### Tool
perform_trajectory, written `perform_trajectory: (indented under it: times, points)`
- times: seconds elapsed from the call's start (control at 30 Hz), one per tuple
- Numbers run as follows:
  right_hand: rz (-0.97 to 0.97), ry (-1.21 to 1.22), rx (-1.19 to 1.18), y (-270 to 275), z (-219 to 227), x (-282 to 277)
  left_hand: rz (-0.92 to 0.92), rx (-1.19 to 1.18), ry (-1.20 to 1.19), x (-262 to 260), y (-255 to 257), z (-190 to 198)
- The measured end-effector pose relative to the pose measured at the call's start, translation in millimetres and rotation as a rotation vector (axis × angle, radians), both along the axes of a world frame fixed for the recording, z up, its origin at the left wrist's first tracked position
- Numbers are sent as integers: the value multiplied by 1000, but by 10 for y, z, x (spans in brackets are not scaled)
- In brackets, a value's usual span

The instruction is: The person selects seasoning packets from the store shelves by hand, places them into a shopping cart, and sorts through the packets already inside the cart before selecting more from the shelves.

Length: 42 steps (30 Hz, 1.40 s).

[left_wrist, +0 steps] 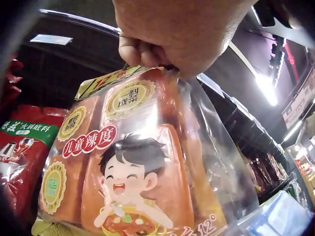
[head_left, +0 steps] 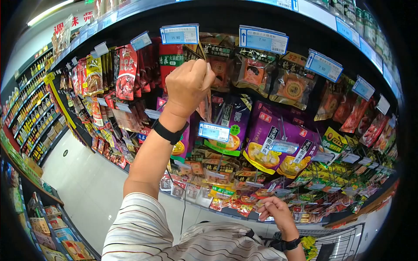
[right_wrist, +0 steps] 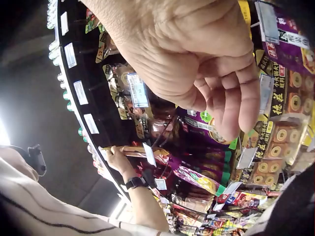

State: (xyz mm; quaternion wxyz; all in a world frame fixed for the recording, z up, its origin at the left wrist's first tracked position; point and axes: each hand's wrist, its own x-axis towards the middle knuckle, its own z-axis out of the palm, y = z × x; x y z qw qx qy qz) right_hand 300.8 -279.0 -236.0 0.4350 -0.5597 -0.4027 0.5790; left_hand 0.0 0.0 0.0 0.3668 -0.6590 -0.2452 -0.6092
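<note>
My left hand (head_left: 189,82) is raised at the upper rack, fingers curled over the top edge of a clear pack of hotpot seasoning blocks (left_wrist: 135,167). The pack hangs below the fist and has a laughing cartoon child printed on its front. In the head view it shows nearly edge-on, partly behind the hand and wrist. Similar hanging packs (head_left: 254,71) are just to its right, and a red and green bag (left_wrist: 24,142) is on its left. Low at the right, in front of the shelves, my right hand (head_left: 276,211) hangs with loosely bent fingers and holds nothing.
Purple pouches (head_left: 265,143) hang on hooks below, with price tags (head_left: 263,39) jutting out in front. Red packets (head_left: 126,71) fill the rack at left. A wire shopping cart (head_left: 344,239) stands at lower right. Pale floor (head_left: 78,174) runs along the aisle.
</note>
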Motion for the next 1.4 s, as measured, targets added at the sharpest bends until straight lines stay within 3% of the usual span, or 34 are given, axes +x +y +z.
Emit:
perform_trajectory:
  times: [0.37, 0.73, 0.97, 1.17, 1.4]
  points:
    - [-19, 15, -2, 9, -72, -52, -32, 48, -101, -22, 122, -24]
    - [-41, 34, -32, -35, -276, 15, 64, 84, 99, -208, 346, 130]
    - [-30, 40, -48, 21, -381, 22, 3, 57, 204, -421, 455, 213]
    - [-22, 65, -66, 72, -470, 3, 66, 4, 278, -615, 299, 269]
    - [27, 71, -38, 135, -608, 27, -67, -145, 211, -727, -40, 309]
